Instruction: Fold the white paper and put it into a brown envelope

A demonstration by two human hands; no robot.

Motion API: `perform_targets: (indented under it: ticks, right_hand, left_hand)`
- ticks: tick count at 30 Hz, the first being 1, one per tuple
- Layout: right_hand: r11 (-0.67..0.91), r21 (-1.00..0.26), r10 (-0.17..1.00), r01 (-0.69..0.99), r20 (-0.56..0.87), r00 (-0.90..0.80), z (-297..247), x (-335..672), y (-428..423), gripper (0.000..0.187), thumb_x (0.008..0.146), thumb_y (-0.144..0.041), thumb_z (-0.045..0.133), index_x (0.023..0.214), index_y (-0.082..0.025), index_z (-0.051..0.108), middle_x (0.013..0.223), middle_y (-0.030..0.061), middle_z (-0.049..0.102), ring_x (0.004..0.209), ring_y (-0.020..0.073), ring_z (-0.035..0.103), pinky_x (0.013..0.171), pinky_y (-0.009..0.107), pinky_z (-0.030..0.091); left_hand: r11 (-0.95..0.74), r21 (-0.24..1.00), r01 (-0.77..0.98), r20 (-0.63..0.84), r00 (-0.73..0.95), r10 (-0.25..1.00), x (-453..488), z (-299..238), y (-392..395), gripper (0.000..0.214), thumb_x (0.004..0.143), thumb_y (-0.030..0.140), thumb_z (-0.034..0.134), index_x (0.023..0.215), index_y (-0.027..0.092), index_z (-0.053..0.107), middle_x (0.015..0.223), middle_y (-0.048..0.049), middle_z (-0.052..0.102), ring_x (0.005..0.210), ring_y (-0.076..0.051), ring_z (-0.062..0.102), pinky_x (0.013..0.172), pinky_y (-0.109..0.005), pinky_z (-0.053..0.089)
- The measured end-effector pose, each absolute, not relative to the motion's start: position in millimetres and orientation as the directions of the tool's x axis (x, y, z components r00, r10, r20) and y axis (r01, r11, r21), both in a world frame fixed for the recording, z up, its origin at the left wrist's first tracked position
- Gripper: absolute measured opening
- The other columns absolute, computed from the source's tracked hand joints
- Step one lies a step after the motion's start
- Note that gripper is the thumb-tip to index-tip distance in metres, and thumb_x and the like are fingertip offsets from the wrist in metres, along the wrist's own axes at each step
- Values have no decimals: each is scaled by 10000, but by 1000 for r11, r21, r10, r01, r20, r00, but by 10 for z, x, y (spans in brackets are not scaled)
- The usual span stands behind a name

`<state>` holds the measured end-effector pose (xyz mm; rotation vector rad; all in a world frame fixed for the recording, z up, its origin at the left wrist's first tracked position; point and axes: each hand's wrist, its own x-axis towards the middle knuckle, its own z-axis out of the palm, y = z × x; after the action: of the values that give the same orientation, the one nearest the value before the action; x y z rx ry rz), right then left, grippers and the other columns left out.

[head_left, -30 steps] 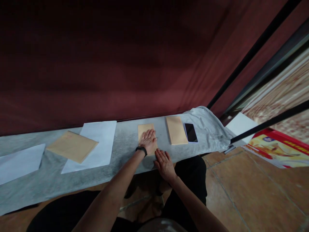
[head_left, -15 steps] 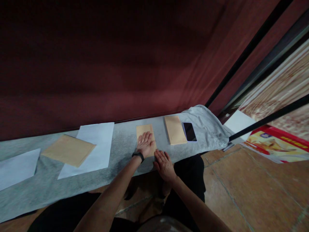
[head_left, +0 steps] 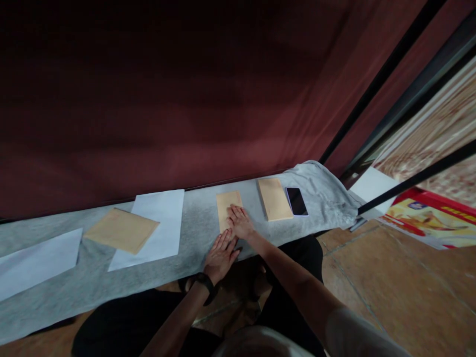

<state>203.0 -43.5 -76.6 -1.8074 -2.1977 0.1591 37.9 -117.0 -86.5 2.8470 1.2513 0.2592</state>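
Observation:
A small tan envelope [head_left: 225, 204] lies flat on the grey cloth in front of me. My right hand [head_left: 239, 221] rests on its right part with fingers stretched out. My left hand [head_left: 219, 255], with a dark band at the wrist, lies at the envelope's near edge, fingers extended and tips touching it. The two hands are close together at the fingertips. To the right is a stack of tan envelopes [head_left: 275, 200], apart from both hands.
A phone [head_left: 296, 201] lies right of the stack. On the left, a larger tan envelope [head_left: 121, 230] overlaps a white sheet [head_left: 163, 218], and another white sheet [head_left: 40, 263] lies farther left. Grey cloth [head_left: 201, 218] covers the narrow bench. A red-and-yellow box [head_left: 427, 218] stands at right.
My left hand has drawn back from the middle of the envelope to its near edge. My right hand has moved up and onto the envelope. The view has shifted slightly.

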Motion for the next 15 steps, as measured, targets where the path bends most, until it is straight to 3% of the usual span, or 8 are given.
perform_targets:
  ticks: [8,12,15]
  right_hand:
    - [47,-290,995,956,97,-19,-753,2123,-28,558,1057,-345,308,1559,-102,310,1622,146,307,1514,229,282,1246,456,168]
    - [61,-307,991,950,133,-21,-882,2009,-291,587,1053,-374,283,1552,-66,314,1611,182,312,1512,270,281,1234,504,172]
    - [145,-305,979,941,184,-91,-968,1955,-618,588,1048,-382,308,1542,-64,341,1607,169,332,1509,263,289,1234,461,194]
  left_hand:
    - [-645,138,751,107,637,764,409,-831,-1205,599,1020,488,370,1568,251,318,1650,-95,274,1517,-238,269,1238,-451,262]
    - [-636,121,762,108,627,771,431,-816,-1259,601,1012,490,390,1524,177,402,1639,-149,278,1525,-260,242,1243,-456,246]
    - [-638,110,762,89,632,770,443,-805,-1275,596,1003,500,400,1458,125,486,1627,-185,287,1525,-277,236,1247,-452,234]
